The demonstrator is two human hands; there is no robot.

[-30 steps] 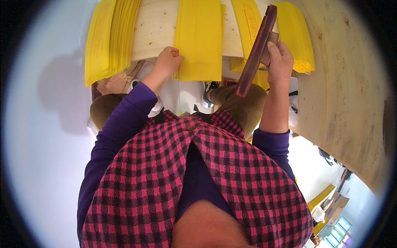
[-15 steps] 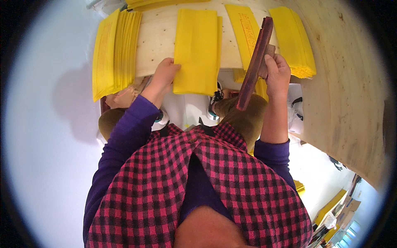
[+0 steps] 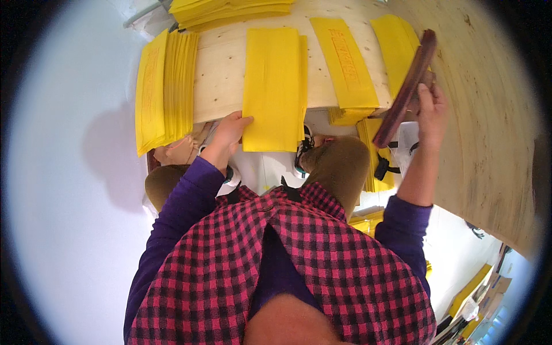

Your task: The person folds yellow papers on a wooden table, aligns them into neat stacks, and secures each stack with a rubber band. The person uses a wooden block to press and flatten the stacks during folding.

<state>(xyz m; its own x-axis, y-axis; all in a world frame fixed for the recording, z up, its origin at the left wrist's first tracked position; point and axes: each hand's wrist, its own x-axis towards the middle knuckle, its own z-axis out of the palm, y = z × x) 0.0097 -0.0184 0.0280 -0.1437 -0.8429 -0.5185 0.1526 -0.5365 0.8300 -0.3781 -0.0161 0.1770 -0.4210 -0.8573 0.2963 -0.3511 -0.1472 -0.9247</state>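
Note:
My left hand (image 3: 230, 135) pinches the near left edge of a plain yellow paper stack (image 3: 271, 92), thumb on top. This stack lies on the wooden table (image 3: 221, 63) and juts past its near edge. In my right hand (image 3: 432, 118) is a long, dark-red wooden stamp (image 3: 405, 92), gripped by the block on its back. It is raised and tilted, in front of the right-hand yellow pile (image 3: 391, 43), partly covering it. Between the two stands a yellow pile (image 3: 348, 63) with red print on its top sheet.
A fanned yellow pile (image 3: 181, 86) with red marks lies at the table's left end. More yellow sheets (image 3: 233, 12) are stacked at the back. A wide wooden board (image 3: 477, 121) spreads along the right. Below the table edge are further yellow stacks (image 3: 376, 178) and my knees.
My right hand has carried the stamp rightward, from over the printed pile to in front of the right-hand pile. The left hand still pinches the plain stack. The whole view has shifted slightly.

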